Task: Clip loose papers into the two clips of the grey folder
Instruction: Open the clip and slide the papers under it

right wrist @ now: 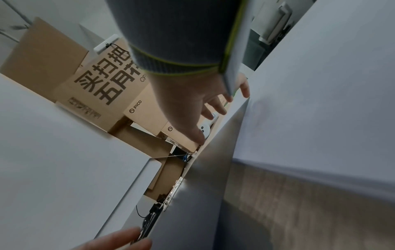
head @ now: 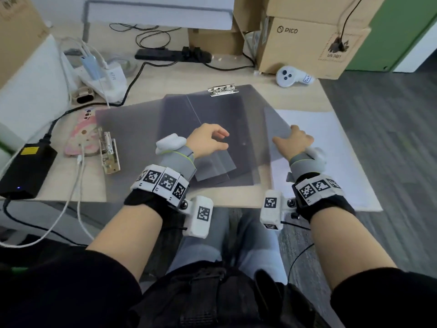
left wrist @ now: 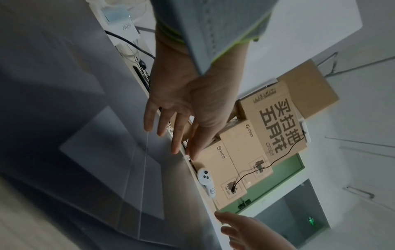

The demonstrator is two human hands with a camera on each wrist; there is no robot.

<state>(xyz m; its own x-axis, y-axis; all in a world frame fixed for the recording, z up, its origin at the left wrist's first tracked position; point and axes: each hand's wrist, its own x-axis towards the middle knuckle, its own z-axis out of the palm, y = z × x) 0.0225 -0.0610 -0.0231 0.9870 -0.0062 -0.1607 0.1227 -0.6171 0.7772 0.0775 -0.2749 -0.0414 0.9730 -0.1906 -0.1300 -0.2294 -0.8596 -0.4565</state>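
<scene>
Here, folder: the grey folder lies open on the desk, spread wide so both inner faces are exposed.
Top clip: a metal clip sits at the far edge of the right-hand panel, the place where sheets would go in.
Second clip: another clip shows at the left side near the folder's edge; whether it is fixed to the cover I cannot tell.
Papers: the white sheets lie just right of the folder, partly under its right flap, within easy reach of the nearer hand.
Right hand: the right hand rests on the raised right flap, fingers bent over its edge, probably to hold or turn it off the sheets.
Left hand: the left hand hovers above the folder's middle, fingers loosely spread and holding nothing, likely ready to steady the panel.
Stage: judged early, since no sheet sits under either clip.
</scene>
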